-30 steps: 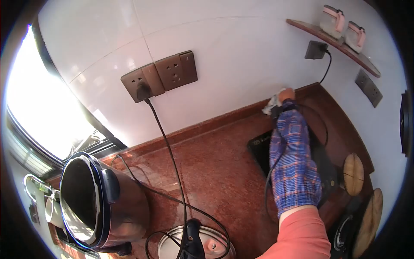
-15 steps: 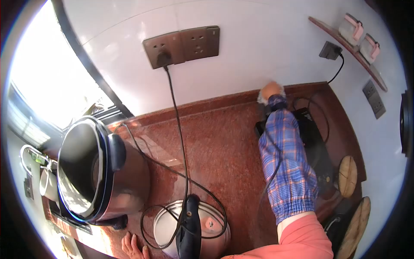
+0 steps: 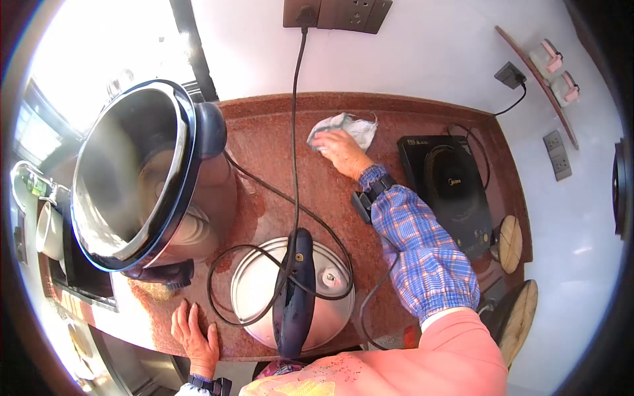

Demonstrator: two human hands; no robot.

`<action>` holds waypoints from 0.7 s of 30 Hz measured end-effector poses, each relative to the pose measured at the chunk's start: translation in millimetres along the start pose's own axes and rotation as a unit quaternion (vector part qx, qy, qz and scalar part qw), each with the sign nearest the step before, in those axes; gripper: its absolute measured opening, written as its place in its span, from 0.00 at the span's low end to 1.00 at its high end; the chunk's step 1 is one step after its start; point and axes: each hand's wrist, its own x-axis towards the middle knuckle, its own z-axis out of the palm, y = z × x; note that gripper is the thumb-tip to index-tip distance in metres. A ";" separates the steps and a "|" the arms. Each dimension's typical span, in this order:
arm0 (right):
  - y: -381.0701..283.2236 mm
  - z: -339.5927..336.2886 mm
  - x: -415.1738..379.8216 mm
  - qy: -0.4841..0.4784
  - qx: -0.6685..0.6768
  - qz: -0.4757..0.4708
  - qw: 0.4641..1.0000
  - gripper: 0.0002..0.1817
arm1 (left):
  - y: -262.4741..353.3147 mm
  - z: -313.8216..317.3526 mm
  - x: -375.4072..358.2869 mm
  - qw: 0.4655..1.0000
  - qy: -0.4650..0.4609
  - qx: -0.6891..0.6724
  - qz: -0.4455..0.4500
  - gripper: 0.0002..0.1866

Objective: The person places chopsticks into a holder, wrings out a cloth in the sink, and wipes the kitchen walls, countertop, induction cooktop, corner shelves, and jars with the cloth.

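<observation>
My right hand [image 3: 345, 154] presses a white cloth [image 3: 358, 129] with a grey edge flat on the red-brown countertop [image 3: 264, 155], near the back wall. Its fingers are closed over the cloth, and part of the cloth spreads out beyond them. My left hand [image 3: 195, 335] rests on the front edge of the counter with its fingers apart, holding nothing. Beside it stands a large open pressure cooker pot [image 3: 198, 231]. A round metal lid [image 3: 254, 277] with a dark handle lies to the right of that hand, a black cord looped across it.
A black induction cooktop [image 3: 456, 181] sits at the right of the counter. Its neighbours are wooden-looking round lids [image 3: 510, 244] at the right edge. A wall socket panel [image 3: 353, 13] feeds the hanging black cord [image 3: 295, 132]. At left is a sink [image 3: 82, 290].
My right hand has moved left along the counter with the cloth, away from behind the cooktop. My left hand stays on the front edge. The view has shifted, showing more of the counter's front.
</observation>
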 end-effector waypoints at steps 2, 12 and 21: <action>-19.2 1.4 -18.5 -0.005 0.006 -0.036 0.999 0.11 | -0.2 -0.4 -0.6 1.000 -0.001 -0.005 -0.001 0.35; -135.8 -48.5 -116.5 -0.086 0.157 0.082 0.980 0.10 | -3.5 1.2 -2.0 1.000 0.017 -0.020 0.011 0.35; -141.1 -102.9 -133.8 -0.017 0.463 0.460 0.758 0.12 | -2.0 -4.7 -0.9 0.999 0.028 -0.044 0.014 0.36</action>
